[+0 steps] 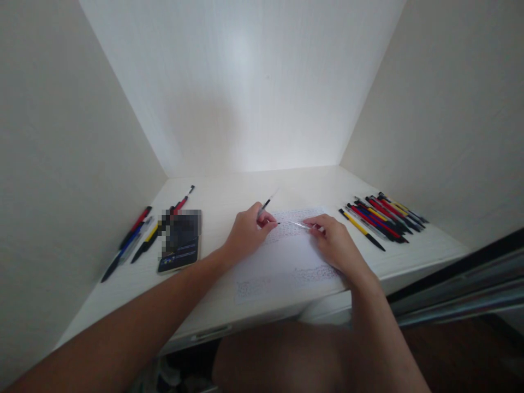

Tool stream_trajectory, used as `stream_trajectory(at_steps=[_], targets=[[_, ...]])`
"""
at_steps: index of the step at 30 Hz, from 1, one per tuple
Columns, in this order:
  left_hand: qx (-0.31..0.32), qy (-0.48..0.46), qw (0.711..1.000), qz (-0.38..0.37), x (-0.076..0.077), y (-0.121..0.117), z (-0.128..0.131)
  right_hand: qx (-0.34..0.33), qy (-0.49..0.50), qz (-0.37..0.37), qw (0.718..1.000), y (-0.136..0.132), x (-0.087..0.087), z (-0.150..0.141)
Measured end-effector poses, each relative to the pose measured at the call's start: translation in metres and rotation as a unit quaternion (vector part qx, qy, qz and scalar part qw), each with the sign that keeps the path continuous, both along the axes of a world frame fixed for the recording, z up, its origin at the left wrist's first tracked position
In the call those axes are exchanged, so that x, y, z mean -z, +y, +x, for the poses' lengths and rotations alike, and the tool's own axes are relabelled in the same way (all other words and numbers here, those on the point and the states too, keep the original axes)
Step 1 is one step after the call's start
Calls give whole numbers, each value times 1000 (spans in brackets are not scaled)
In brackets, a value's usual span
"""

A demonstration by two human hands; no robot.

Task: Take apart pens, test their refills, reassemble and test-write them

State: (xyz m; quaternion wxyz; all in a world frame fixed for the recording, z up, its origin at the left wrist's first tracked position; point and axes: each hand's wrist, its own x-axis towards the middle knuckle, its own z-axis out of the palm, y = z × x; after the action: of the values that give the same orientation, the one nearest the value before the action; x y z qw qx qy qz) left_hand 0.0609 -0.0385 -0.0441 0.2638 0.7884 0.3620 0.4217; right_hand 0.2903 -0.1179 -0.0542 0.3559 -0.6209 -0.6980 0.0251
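Observation:
My left hand (248, 229) is closed in a pinch over the paper. A thin pen refill (267, 203), dark low down and pale toward its blurred top end, sticks up from its fingers. A small black tip (279, 222) also pokes out by the thumb; I cannot tell whether it is a separate piece. My right hand (333, 240) pinches a clear pen barrel (302, 224), which points left at my left hand, a short gap apart. Beneath both hands lies a sheet of paper (278, 262) covered partly in small handwriting.
Several pens with red, yellow, blue and clear barrels (362, 230) lie in a row on the right. More pens (133, 232) lie at the left, beside a phone (180, 256) with a blurred screen. White panels enclose the desk (221, 191) on three sides.

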Motion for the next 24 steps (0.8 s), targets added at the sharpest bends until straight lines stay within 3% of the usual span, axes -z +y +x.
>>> stream_trajectory(at_steps=[7,24], targets=[[20,-3,1000,1,-2,-2,0,-48,56,4,997,0,-4,-10],[37,-39,999,8,-9,-8,2,-47,105,-50,992,2,-6,-21]])
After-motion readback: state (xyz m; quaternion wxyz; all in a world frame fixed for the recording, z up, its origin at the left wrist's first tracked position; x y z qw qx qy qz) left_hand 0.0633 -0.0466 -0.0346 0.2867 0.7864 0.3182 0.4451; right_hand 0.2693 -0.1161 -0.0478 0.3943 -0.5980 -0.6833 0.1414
